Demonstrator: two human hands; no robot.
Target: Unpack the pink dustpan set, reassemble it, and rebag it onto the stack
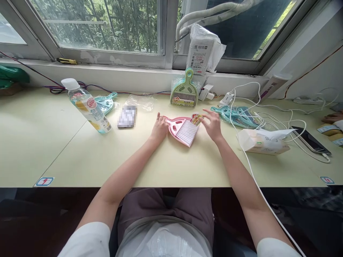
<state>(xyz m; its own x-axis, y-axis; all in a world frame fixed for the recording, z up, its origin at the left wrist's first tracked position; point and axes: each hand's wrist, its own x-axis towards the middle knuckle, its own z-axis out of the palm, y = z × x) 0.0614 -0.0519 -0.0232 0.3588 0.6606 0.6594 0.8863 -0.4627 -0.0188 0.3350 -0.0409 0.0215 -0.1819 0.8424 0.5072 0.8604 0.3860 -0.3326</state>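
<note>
A small pink dustpan with a white-bristled brush (186,132) lies at the middle of the table, its handle pointing left. My left hand (160,128) is closed round the handle end. On the right, my right hand (211,124) pinches a small colourful card (197,119) at the upper right edge of the dustpan. Behind them a green dustpan-and-brush set (184,89) stands upright against the sill.
A bottle (89,107) and a blue set (105,103) are at the left, near a blurred box (127,116). Blue sets (238,116), a tissue pack (264,142), white cables and a phone (311,140) lie right. Another person's hand (333,117) shows far right.
</note>
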